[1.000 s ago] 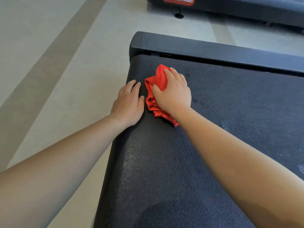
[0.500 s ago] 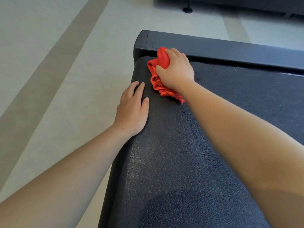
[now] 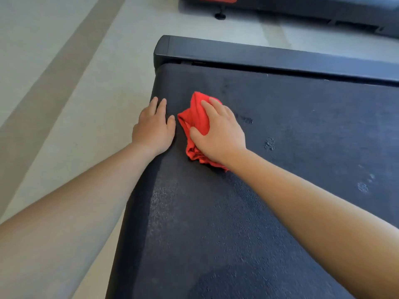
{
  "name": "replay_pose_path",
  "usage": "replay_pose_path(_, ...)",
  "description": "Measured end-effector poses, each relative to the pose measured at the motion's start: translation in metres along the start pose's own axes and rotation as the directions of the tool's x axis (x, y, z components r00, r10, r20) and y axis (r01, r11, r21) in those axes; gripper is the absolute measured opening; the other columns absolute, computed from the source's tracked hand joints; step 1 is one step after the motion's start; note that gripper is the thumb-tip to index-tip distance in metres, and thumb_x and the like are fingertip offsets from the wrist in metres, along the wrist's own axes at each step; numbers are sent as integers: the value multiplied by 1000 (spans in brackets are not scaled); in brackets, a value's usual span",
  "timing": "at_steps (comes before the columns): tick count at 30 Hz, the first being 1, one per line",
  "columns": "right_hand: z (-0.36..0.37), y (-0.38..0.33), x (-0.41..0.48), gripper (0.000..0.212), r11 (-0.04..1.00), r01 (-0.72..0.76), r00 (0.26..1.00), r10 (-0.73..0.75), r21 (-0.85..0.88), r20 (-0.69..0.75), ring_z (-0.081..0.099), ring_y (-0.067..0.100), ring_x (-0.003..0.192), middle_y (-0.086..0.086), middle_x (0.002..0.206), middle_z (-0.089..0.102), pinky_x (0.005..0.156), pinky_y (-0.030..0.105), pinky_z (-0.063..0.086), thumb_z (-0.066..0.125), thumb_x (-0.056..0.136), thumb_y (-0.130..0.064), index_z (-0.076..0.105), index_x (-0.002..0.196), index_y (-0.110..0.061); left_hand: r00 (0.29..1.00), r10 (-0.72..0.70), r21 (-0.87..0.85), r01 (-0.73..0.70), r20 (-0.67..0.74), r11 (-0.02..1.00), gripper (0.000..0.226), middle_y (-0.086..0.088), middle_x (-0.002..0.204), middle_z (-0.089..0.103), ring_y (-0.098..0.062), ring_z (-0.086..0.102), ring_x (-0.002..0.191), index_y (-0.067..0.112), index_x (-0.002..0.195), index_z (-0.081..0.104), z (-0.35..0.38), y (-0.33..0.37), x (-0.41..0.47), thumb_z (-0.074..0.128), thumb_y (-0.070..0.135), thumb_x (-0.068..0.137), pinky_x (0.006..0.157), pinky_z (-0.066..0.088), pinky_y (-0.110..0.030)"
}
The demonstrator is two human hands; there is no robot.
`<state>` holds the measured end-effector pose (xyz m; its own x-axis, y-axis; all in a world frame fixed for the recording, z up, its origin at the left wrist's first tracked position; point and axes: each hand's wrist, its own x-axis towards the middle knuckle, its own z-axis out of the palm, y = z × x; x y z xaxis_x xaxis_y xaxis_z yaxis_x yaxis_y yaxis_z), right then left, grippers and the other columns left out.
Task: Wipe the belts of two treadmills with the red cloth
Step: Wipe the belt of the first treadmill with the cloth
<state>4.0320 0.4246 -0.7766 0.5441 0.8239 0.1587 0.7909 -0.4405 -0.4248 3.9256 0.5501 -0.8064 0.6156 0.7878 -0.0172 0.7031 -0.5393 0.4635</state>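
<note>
A dark textured treadmill belt (image 3: 269, 190) fills most of the view. My right hand (image 3: 218, 132) lies on top of the bunched red cloth (image 3: 197, 119) and grips it, thumb curled round its left side, pressing it onto the belt near the left edge. My left hand (image 3: 154, 126) rests flat on the belt's left edge, fingers straight, just left of the cloth. A second treadmill (image 3: 302, 11) with a red label lies across the floor at the top.
A black side rail (image 3: 269, 57) runs along the far edge of the belt. Pale scuff marks (image 3: 268, 144) dot the belt right of my hand. Light floor with a darker stripe (image 3: 54, 93) lies to the left.
My right hand has pulled the cloth back from the far rail toward me along the belt's left side. My left hand has stayed on the belt edge.
</note>
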Motion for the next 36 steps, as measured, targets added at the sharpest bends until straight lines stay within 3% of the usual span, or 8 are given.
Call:
replay_pose_path(5, -26, 23, -87, 69, 999, 29, 999, -28, -27, 26, 21, 19, 141, -3, 154, 28, 107, 42, 32, 50, 83, -49, 34, 144, -22, 982, 177, 207, -187, 68, 960, 58, 0, 158, 9, -25, 4, 145, 21, 148, 18, 2, 6, -74, 30, 42, 96, 112, 19, -50)
replay_pose_path(10, -33, 26, -67, 67, 998, -48, 999, 47, -48, -6, 24, 25, 139, 1, 154, 26, 107, 43, 33, 52, 86, -40, 29, 145, -20, 947, 298, 233, -319, 123, 919, 57, 6, 158, 11, -16, 4, 145, 27, 147, 20, 0, 2, -133, 29, 43, 94, 113, 10, -51)
replay_pose_path(16, -32, 27, -72, 60, 997, 4, 999, 0, -74, 51, 19, 26, 142, -1, 154, 26, 107, 45, 32, 49, 87, -41, 31, 144, -31, 955, 290, 180, -298, 68, 938, 53, 7, 154, 23, -16, 14, 143, 28, 143, 33, -1, 5, -140, 41, 39, 92, 113, 14, -50)
replay_pose_path(20, -44, 26, -118, 67, 996, 66, 990, -58, -61, 127, 19, 28, 142, 1, 155, 25, 112, 45, 27, 51, 85, -43, 28, 146, -27, 955, 291, 164, -296, 57, 941, 53, 7, 154, 24, -15, 15, 143, 29, 142, 34, 0, 5, -140, 42, 40, 91, 113, 14, -49)
replay_pose_path(26, -40, 16, -169, 90, 993, 37, 991, -22, -109, 131, 8, 23, 145, -3, 158, 13, 111, 44, 25, 41, 73, -66, 16, 149, -25, 955, 296, 160, -297, 28, 941, 53, 7, 153, 27, -16, 17, 142, 29, 141, 36, 1, 4, -139, 44, 40, 90, 112, 15, -49)
replay_pose_path(31, -35, 21, -142, 77, 993, 32, 997, -24, -112, 72, 16, 24, 143, 1, 155, 23, 110, 45, 31, 44, 78, -54, 28, 146, -20, 954, 300, 156, -299, 22, 941, 52, 6, 152, 29, -16, 19, 142, 28, 140, 38, 0, 6, -139, 46, 39, 90, 111, 16, -49)
replay_pose_path(36, -42, 28, -108, 71, 994, -46, 997, 51, -99, 57, 15, 25, 143, 1, 156, 21, 111, 43, 29, 50, 85, -46, 25, 147, -21, 953, 302, 159, -303, 30, 940, 52, 6, 153, 26, -16, 17, 143, 28, 141, 36, -2, 5, -140, 45, 38, 91, 112, 15, -49)
